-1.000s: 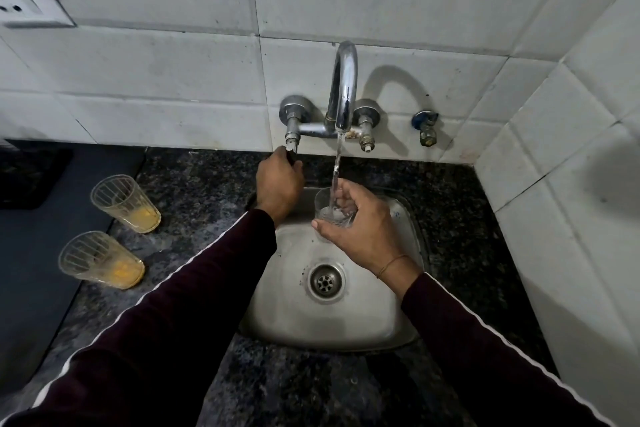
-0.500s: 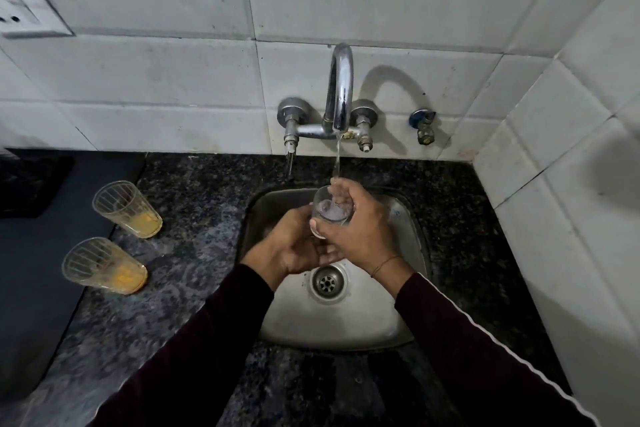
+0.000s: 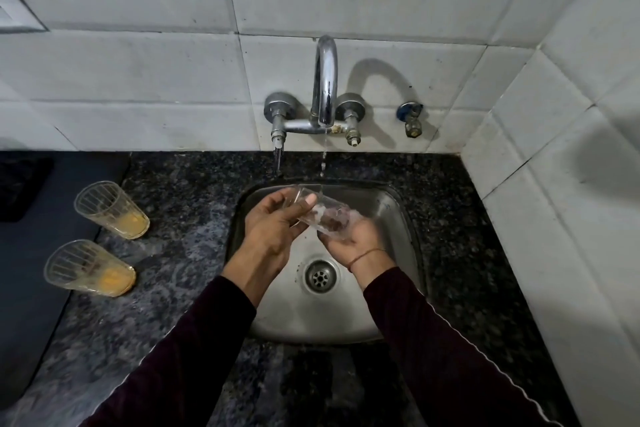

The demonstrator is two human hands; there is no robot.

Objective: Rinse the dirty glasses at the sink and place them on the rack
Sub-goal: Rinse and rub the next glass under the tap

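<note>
over the steel sink (image 3: 398, 305), below the tap (image 3: 325, 80), left hand (image 3: 273, 229) and right hand (image 3: 353, 239) both clasp a tilted glass (image 3: 322, 213), likely to drain it.

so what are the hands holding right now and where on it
A clear glass, tipped on its side over the sink: left hand grips the rim end, right hand cradles the base.

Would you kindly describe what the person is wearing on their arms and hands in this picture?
Both arms wear long, dark maroon sleeves: the left sleeve and the right sleeve each carry a thin white piping line along the outer seam. The left hand and right hand are bare, without gloves. A thin thread-like band circles the right wrist.
</note>
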